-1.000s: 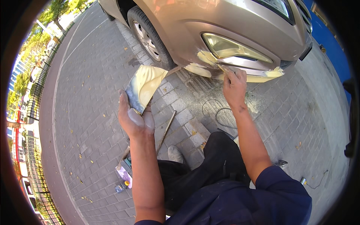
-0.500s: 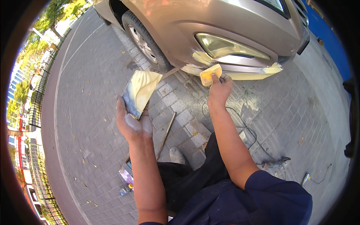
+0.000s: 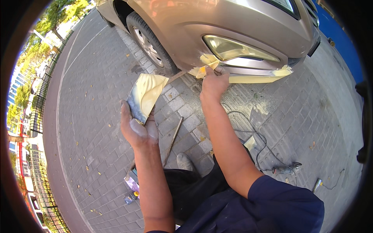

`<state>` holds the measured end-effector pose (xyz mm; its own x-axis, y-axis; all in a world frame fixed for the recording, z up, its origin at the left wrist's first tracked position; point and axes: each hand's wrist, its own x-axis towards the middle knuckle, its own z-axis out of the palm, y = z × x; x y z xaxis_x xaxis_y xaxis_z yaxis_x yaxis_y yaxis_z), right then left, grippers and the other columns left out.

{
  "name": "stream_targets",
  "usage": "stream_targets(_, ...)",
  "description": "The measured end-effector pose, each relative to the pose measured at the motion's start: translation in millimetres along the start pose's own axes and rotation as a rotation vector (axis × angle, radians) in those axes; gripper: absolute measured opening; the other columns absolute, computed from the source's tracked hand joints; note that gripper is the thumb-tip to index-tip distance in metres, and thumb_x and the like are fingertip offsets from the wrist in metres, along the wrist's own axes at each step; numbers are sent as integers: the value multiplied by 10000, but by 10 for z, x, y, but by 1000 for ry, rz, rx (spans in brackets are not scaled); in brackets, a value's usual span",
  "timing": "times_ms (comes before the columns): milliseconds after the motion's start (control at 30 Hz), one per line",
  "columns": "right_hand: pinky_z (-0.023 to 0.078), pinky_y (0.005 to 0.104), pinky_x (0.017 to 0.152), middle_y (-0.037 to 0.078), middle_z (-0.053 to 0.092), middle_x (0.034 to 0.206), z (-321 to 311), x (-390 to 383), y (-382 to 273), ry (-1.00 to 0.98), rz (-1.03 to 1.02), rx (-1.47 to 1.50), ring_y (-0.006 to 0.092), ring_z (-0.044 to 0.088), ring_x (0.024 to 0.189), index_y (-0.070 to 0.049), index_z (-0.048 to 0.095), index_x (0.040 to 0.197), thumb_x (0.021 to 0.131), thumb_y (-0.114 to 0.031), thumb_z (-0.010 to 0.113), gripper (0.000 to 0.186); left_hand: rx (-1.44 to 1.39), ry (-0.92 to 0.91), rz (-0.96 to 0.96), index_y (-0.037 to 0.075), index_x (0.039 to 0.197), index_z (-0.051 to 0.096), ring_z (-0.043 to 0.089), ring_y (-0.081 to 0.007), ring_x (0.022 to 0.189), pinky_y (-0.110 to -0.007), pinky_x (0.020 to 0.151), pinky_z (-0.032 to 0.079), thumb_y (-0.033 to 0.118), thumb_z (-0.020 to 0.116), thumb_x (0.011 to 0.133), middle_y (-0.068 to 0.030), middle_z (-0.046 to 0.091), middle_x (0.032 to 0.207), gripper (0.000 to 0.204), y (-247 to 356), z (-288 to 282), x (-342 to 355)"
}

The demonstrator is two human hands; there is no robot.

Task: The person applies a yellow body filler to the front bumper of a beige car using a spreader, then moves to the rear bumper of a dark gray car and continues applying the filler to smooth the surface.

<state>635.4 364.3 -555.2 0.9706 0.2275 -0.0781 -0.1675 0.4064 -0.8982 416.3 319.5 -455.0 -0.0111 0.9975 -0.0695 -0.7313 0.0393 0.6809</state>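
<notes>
A flat putty board [image 3: 135,103] spread with creamy pale-yellow putty [image 3: 149,91] rests in my left hand [image 3: 138,132], gripped by its lower end and tilted upward. My right hand [image 3: 215,83] pinches a small yellow putty spreader [image 3: 202,70], mostly hidden behind the fingers. The spreader is at the lower corner of the tan car bumper [image 3: 186,37], among smeared putty. Another putty patch [image 3: 210,59] lies just above it, beside the lamp [image 3: 237,49]. A long putty strip [image 3: 260,78] runs along the bumper's lower edge.
The front wheel [image 3: 147,40] stands left of the bumper. On the paving lie a corded power tool [image 3: 283,170], its looping cable [image 3: 264,145], a thin rod [image 3: 173,139] and a small yellow-capped container [image 3: 132,197]. My shoe [image 3: 184,162] is between my arms.
My right hand has moved left and slightly up with the spreader, from in front of the bumper to the putty at its lower corner. The left hand and board have barely moved.
</notes>
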Motion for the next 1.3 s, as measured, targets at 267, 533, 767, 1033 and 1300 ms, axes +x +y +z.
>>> stream_targets(267, 574, 357, 824, 134, 702, 1075, 221, -162, -164, -115, -41, -97, 205, 693, 949, 28, 597, 1143, 965, 13, 800, 270, 8, -14, 5, -16, 1363, 600, 704, -342, 1213, -502, 991, 558, 320, 515, 1166, -166, 703, 1339, 398, 6, -17, 6)
stream_targets(533, 586, 355, 809, 133, 695, 1065, -215, -67, 82, 72, 189, 97, 210, 705, 924, 20, 579, 1139, 990, 12, 753, 229, -3, -7, 0, 12, 1338, 606, 703, -348, 1195, -514, 986, 557, 324, 527, 1161, -155, 703, 1325, 367, 5, -53, 29)
stream_targets(767, 596, 352, 815, 150, 687, 1103, -200, 157, 173, 78, 210, 112, 227, 710, 931, 37, 556, 1171, 978, 14, 776, 293, -17, -11, 2, 7, 1334, 605, 706, -351, 1188, -515, 987, 558, 321, 521, 1162, -162, 703, 1327, 367, -8, -42, 32)
stream_targets(1033, 557, 321, 762, 109, 680, 1019, 461, 9, -126, -15, 43, 126, 189, 667, 844, 9, 579, 1087, 935, -3, 839, 301, -10, -6, 10, -1, 1323, 614, 724, -336, 1167, -493, 967, 572, 324, 498, 1171, -165, 722, 1304, 377, 4, -38, 35)
stream_targets(1300, 565, 337, 774, 103, 696, 1010, 431, -278, -163, -93, 114, 134, 192, 687, 863, 6, 608, 1065, 952, -4, 804, 227, -17, 6, 9, 9, 1312, 617, 732, -336, 1148, -501, 947, 574, 318, 502, 1168, -164, 728, 1289, 360, 18, -58, 45)
